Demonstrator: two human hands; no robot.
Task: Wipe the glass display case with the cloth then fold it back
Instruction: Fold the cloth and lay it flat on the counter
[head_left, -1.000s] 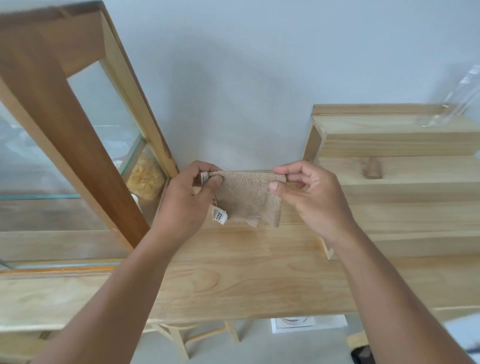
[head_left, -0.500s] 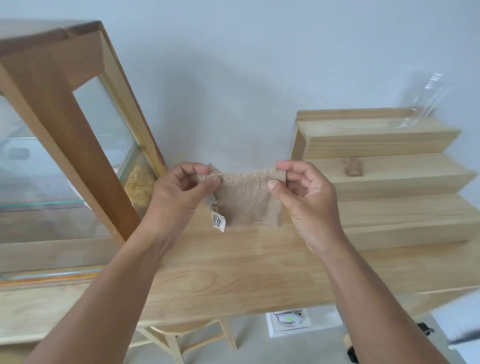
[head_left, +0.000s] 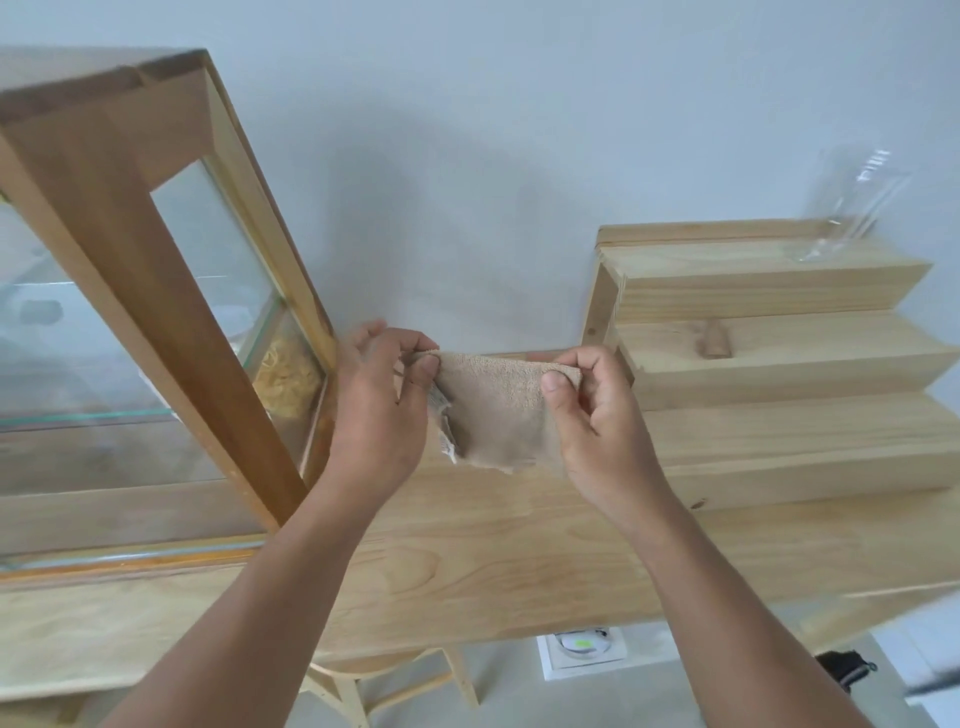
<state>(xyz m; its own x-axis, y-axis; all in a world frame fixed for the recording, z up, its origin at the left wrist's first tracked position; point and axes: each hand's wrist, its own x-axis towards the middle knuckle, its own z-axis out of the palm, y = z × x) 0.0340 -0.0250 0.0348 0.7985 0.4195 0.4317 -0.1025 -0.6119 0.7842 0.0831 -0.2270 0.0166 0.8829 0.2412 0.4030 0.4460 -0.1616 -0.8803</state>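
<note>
A small beige cloth (head_left: 493, 410) hangs folded in the air above the wooden table (head_left: 493, 561), near the wall. My left hand (head_left: 374, 410) pinches its upper left corner and my right hand (head_left: 597, 415) pinches its upper right corner, so the top edge is stretched between them. A white label shows at the cloth's lower left edge. The glass display case (head_left: 208, 249) with a wooden frame stands at the left, just beside my left hand, with something pale yellow inside its near corner.
A stepped wooden riser (head_left: 779, 374) stands at the right against the wall, with a clear glass vase (head_left: 847, 208) on its top step and a small wooden piece (head_left: 714, 340) on the second step. A stool (head_left: 389, 680) and a white device (head_left: 582, 644) are on the floor below.
The view has shifted so more of the riser and vase shows. Both hands keep hold of the cloth; its lower part now hangs looser and more crumpled at the left.
</note>
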